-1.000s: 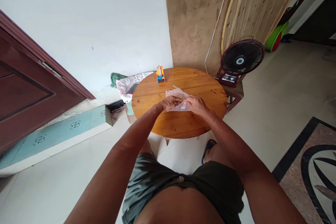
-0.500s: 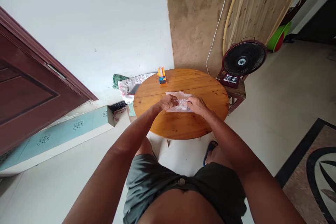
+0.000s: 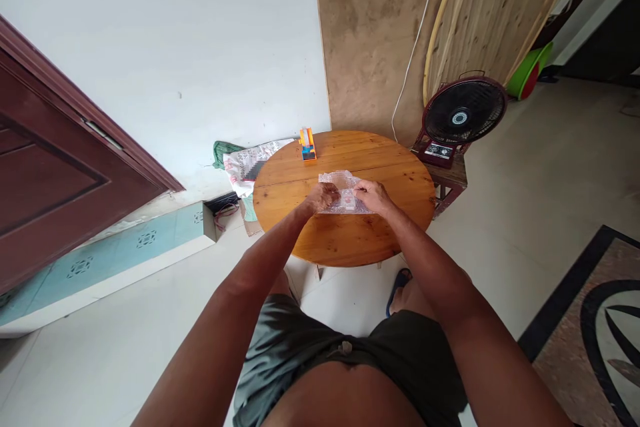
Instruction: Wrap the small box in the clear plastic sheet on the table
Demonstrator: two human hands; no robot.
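Observation:
A sheet of clear bubble wrap (image 3: 341,179) lies on the round wooden table (image 3: 345,240). At its left side my left hand (image 3: 323,197) is closed, with the fingers bent down on the wrap. My right hand (image 3: 371,195) pinches the wrap from the right. Between the two hands a small pale, flat piece (image 3: 348,200) shows on or under the plastic; its kind is too small to make out. An orange and blue tape dispenser (image 3: 307,145) stands near the table's far left edge, apart from both hands.
To the right, a dark round fan (image 3: 460,118) stands on a wooden stool (image 3: 453,180). A printed white sack (image 3: 245,167) leans by the wall at the table's left. A low tiled ledge (image 3: 115,253) runs along the left wall. Below the table is a sandal (image 3: 399,287).
My right hand has shifted slightly left and up along the wrap. The wrap's far edge is bunched higher, and the pale piece between my hands shows more clearly.

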